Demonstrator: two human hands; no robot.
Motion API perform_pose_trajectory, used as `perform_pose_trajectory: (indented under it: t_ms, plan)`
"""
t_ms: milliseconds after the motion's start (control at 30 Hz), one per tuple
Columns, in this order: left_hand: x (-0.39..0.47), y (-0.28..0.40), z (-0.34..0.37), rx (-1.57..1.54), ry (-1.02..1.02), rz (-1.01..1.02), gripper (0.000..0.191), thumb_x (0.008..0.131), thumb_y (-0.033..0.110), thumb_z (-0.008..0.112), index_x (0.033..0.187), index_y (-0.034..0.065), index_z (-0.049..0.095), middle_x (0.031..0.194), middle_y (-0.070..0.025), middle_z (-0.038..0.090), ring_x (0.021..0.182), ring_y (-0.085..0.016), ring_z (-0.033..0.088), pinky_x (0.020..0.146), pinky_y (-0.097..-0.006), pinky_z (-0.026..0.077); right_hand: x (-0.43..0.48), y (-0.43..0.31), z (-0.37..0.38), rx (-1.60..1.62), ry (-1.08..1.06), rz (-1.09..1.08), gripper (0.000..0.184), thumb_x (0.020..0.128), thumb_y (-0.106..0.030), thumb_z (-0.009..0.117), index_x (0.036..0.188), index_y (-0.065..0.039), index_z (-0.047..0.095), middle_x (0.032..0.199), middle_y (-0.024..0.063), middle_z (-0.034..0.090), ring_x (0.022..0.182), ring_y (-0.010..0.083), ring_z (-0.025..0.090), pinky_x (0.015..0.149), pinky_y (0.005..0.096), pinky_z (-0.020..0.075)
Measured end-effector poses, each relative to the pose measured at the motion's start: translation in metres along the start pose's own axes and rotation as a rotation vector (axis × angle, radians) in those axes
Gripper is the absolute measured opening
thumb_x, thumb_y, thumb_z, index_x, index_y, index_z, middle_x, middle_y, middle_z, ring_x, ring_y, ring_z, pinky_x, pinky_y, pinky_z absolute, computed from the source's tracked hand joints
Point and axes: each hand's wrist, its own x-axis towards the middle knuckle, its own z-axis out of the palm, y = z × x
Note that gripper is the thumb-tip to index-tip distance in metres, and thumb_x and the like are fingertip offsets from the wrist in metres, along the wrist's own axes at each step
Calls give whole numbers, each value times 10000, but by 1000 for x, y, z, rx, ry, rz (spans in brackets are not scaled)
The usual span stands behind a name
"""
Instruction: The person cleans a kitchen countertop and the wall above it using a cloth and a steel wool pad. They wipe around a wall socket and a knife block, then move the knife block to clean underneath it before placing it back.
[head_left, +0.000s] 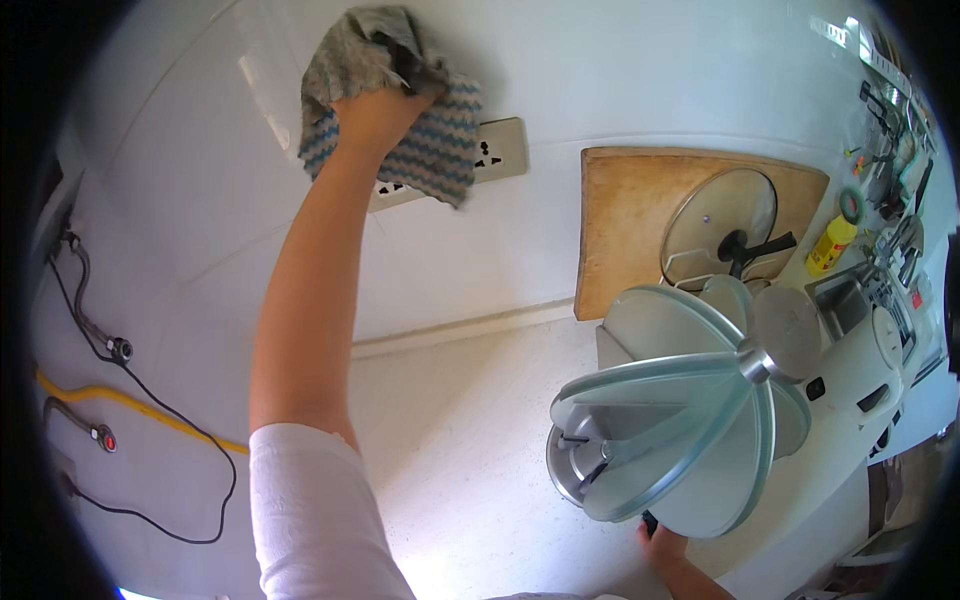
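My left hand (382, 112) reaches high up the white wall and grips a grey cloth with blue wavy stripes (442, 150), its fingers partly hidden in the folds. The cloth lies against the wall and partly covers a row of beige electrical sockets (504, 148). Low in the view, my right hand (664, 544) is closed around a small black handle (649, 523) at the lower edge of a rack-like stand with rounded pale glass panels (675, 427). What the handle belongs to is hidden behind the panels.
A wooden cutting board (622, 225) leans on the wall, with a glass pot lid (705, 217) before it. A yellow bottle (831, 246) stands near a steel sink (841, 300). A white jug-like container (862, 371) is at the right. Hoses, a yellow pipe (142, 409) and a black cable run at the left.
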Motion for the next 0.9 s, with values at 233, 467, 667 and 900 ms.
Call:
perform_pose_trajectory:
  t_ms: [233, 467, 667, 900]
  plan:
    - [-4, -32, 24, -62, 92, 51, 739, 709, 544, 577, 1289, 126, 391, 1287, -91, 440, 1142, -291, 419, 953, -491, 213, 0, 5, 11, 271, 88, 100, 494, 648, -273, 634, 1052, -16, 514, 1027, 207, 515, 965, 403, 483, 835, 475, 384]
    - [-2, -23, 13, -176, 108, 129, 863, 675, 576, 597, 1303, 42, 343, 1323, -134, 369, 1221, -302, 322, 1018, -451, 177, 5, -13, -16, -15, 87, -46, 469, 660, -266, 630, 1039, -12, 520, 1031, 210, 514, 957, 414, 477, 832, 491, 376]
    - [-5, 19, 21, 104, 158, 32, 964, 657, 675, 557, 1345, 62, 275, 1335, -160, 343, 1267, -326, 235, 1035, -401, 183, 2, -18, -13, 84, -49, 70, 464, 673, -275, 624, 1047, -19, 524, 1062, 212, 498, 1005, 413, 446, 860, 501, 347]
    - [-12, -57, 5, 143, 31, -33, 883, 678, 485, 648, 1364, 103, 243, 1389, -128, 278, 1278, -265, 251, 1016, -379, 228, -1, 21, 15, -141, 35, -83, 469, 673, -309, 619, 1046, -36, 536, 1064, 193, 501, 1007, 399, 447, 865, 498, 341]
